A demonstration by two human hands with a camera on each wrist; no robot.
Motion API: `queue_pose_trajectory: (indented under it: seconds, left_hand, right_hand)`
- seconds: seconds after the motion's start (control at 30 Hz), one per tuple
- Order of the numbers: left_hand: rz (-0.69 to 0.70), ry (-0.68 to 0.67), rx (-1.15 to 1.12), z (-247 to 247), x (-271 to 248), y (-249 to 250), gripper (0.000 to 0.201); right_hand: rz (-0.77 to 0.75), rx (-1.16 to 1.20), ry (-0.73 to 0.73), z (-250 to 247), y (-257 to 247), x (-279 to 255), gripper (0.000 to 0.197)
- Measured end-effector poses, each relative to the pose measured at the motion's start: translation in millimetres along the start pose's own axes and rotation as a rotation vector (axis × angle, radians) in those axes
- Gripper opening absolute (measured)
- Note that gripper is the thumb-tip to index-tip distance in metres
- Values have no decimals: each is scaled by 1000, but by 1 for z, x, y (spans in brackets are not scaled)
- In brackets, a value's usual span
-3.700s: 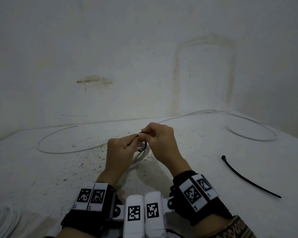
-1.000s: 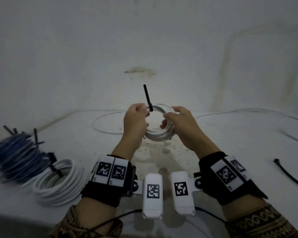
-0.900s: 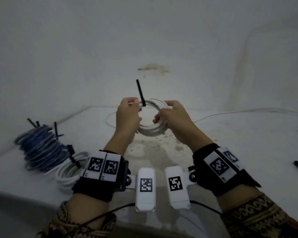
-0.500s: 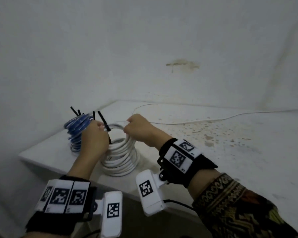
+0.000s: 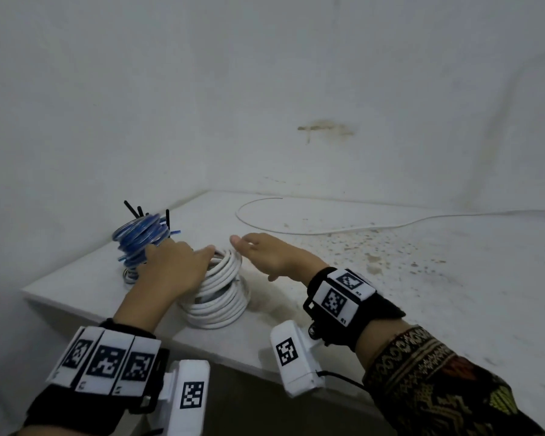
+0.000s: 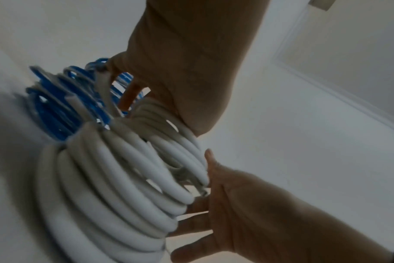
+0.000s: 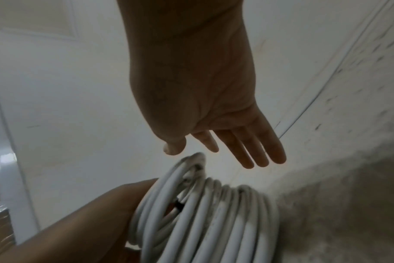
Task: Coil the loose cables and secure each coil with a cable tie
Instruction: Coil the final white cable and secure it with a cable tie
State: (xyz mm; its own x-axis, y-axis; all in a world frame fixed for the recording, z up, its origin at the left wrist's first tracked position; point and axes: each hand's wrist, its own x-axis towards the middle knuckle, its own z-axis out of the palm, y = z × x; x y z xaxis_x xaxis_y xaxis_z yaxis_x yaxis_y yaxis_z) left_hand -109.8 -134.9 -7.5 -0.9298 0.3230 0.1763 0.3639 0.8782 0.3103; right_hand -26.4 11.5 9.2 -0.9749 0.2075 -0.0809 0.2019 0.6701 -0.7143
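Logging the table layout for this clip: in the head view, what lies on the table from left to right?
blue cable coil → left hand → white cable coil → right hand → loose white cable

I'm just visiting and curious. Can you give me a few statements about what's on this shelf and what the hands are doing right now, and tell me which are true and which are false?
1. The right hand is gripping a cable tie. False: its fingers are straight and it holds nothing.
2. White cable coils sit stacked near the corner of the white surface. True.
3. The blue cable coils lie to the right of the white ones. False: they are to the left, toward the wall.
4. The left hand rests on top of the white coils. True.
5. A loose white cable lies uncoiled farther back on the surface. True.
6. Red ties stick up from the blue coils. False: the tie ends are black.
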Motion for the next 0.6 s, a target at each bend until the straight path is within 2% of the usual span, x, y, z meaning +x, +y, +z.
queue_pose_trajectory:
  seconds: [0.13, 0.27, 0.37, 0.5, 0.6]
  left_hand:
    - [101, -59, 66, -7, 8, 22, 65]
    - [204, -64, 68, -19, 15, 60, 58]
    - [311, -105, 11, -25, 22, 97, 52]
    - [367, -222, 12, -20, 35, 133, 38]
    - [365, -313, 55, -8, 49, 148, 42]
  right_hand:
    - [93, 35, 80, -34, 33, -6, 54]
    - [221, 18, 150, -71, 71, -3, 49]
    - [255, -8, 209, -91, 93, 12, 44]
    - [220, -128, 168, -100, 111, 40, 52]
    - [208, -258, 97, -98, 124, 62, 53]
